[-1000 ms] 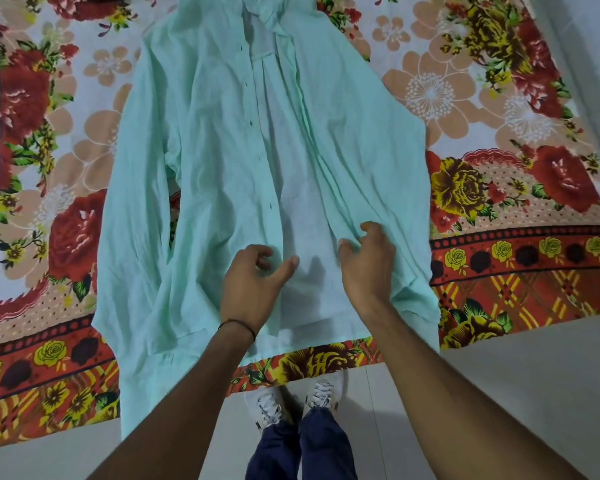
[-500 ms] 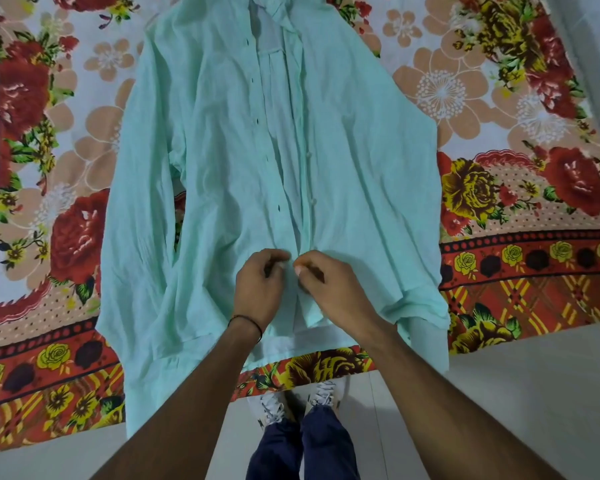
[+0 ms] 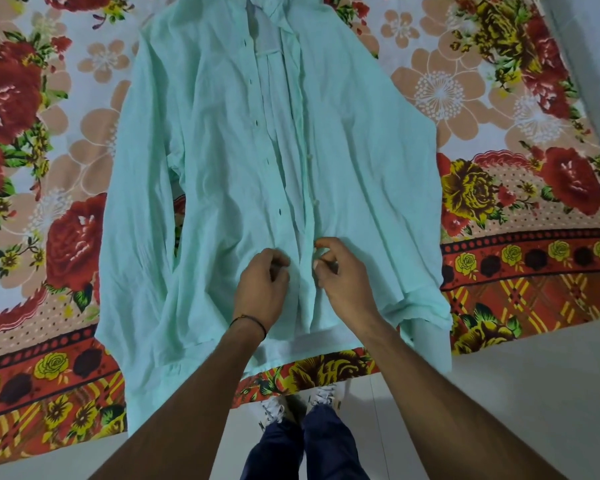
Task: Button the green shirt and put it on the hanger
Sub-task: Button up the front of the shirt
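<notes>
The light green shirt (image 3: 222,174) lies face up on a flowered bedsheet, collar away from me, hem near the bed's front edge. Its front is open along most of its length, with buttonholes on the left placket and small buttons on the right one. My left hand (image 3: 262,289) pinches the left placket near the hem. My right hand (image 3: 340,275) pinches the right placket beside it, thumb and forefinger curled at a button. The two edges are drawn together between my hands. No hanger is in view.
The flowered bedsheet (image 3: 520,188) covers the bed on both sides of the shirt. The bed's front edge runs just below the hem. My shoes (image 3: 298,407) stand on pale floor tiles (image 3: 534,393) right against it. A pale wall rises at the far right.
One second ago my hands were apart, holding the two plackets open. They have drawn together at the lower front, closing the gap near the hem, and now pinch the fabric side by side.
</notes>
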